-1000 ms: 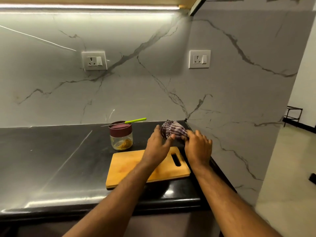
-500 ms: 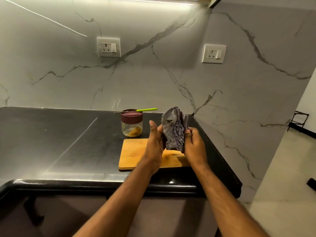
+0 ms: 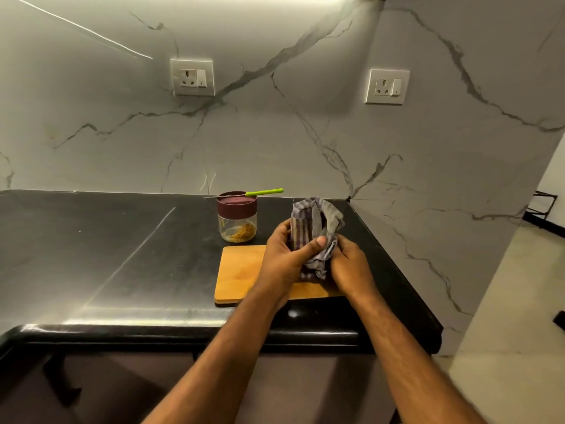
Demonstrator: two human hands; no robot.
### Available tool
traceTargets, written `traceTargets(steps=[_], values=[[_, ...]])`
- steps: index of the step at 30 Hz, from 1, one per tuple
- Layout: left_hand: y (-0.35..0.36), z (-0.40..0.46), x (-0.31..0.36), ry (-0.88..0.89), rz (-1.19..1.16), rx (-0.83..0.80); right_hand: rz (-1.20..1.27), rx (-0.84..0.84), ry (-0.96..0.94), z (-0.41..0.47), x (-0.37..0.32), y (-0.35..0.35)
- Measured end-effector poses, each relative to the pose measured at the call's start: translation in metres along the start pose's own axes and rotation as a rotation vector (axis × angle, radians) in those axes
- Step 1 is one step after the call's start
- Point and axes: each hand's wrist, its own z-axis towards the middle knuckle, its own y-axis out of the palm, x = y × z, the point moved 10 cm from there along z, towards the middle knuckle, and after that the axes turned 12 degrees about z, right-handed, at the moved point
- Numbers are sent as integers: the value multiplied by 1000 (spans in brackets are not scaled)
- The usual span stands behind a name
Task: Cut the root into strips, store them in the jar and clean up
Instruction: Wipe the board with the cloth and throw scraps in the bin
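I hold a striped cloth (image 3: 316,237) bunched between both hands, above the near end of the cutting board (image 3: 241,272). My left hand (image 3: 286,255) wraps it from the side with the thumb pressed across the front; my right hand (image 3: 351,264) pinches the lower folds. The cloth looks light, soft and floppy, so it will sag wherever I let go. I judge it best gathered into a pad in one palm before wiping.

The jar (image 3: 237,216) stands just beyond my left hand, past the far edge of the board, its lid on and strips of root lying at its bottom. It seems to be glass: hard, smooth and breakable, best taken round the body. A knife (image 3: 244,194) with a green handle lies across the lid, probably loose and easy to knock off.

To the left of my hands the dark counter (image 3: 107,246) runs wide, good room for sweeping. To the right the wall (image 3: 443,179) stands close, and the counter's rounded front edge lies under my forearms.
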Motion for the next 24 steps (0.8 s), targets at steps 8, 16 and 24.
traceTargets(steps=[8, 16, 24], values=[[-11, 1, 9, 95, 162, 115, 183, -220, -30, -18, -17, 21], [-15, -18, 25, 119, 85, -1, 139, -120, -118, -14, -22, 12], [-105, -39, 41, 191, 730, 304, -24, -134, -76, -5, -44, 58]])
